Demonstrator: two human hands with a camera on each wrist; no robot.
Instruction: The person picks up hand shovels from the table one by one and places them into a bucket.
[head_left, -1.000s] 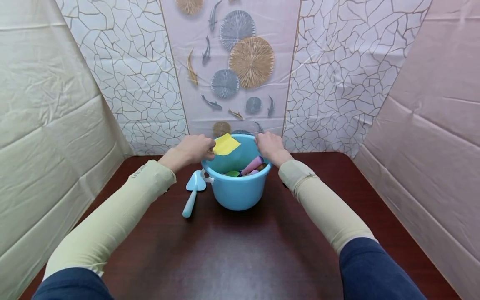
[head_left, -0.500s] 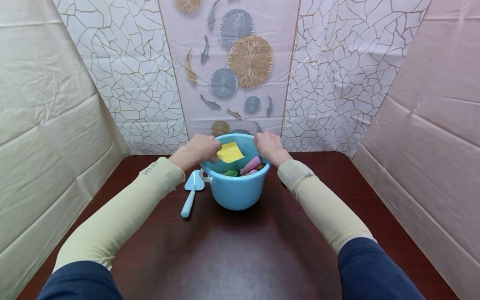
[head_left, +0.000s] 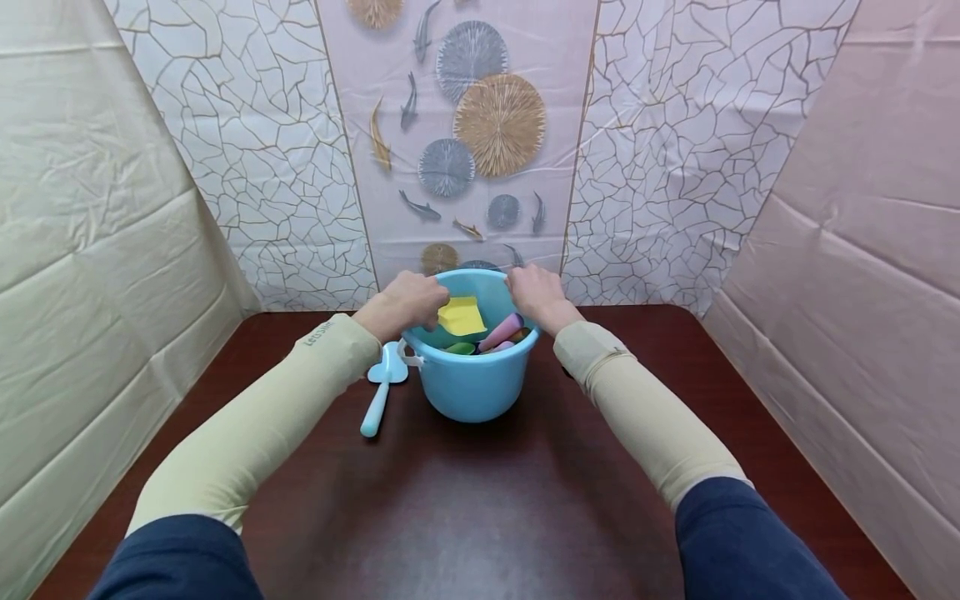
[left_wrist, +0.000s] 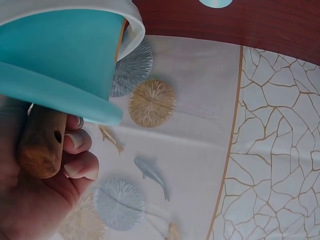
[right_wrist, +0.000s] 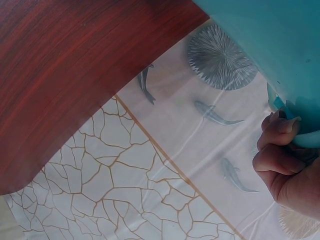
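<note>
A light blue bucket (head_left: 472,392) stands on the dark table. My left hand (head_left: 408,298) grips the wooden handle (left_wrist: 42,145) of a yellow-bladed shovel (head_left: 462,318), its fingers curled round the handle just outside the bucket's near rim in the left wrist view. The yellow blade slants down into the bucket's opening. My right hand (head_left: 534,292) holds the bucket's right rim, fingers curled over the edge, as the right wrist view also shows. Inside the bucket lie a pink-handled tool (head_left: 501,333) and a green piece (head_left: 461,348); their lower parts are hidden.
A light blue trowel (head_left: 377,404) lies on the table left of the bucket, close to its white handle (head_left: 410,357). A patterned cloth (head_left: 285,167) hangs behind the table, and plain cloth walls (head_left: 862,250) flank both sides.
My left hand has moved right, bringing the yellow shovel blade lower and further into the bucket. The right hand keeps its place on the rim.
</note>
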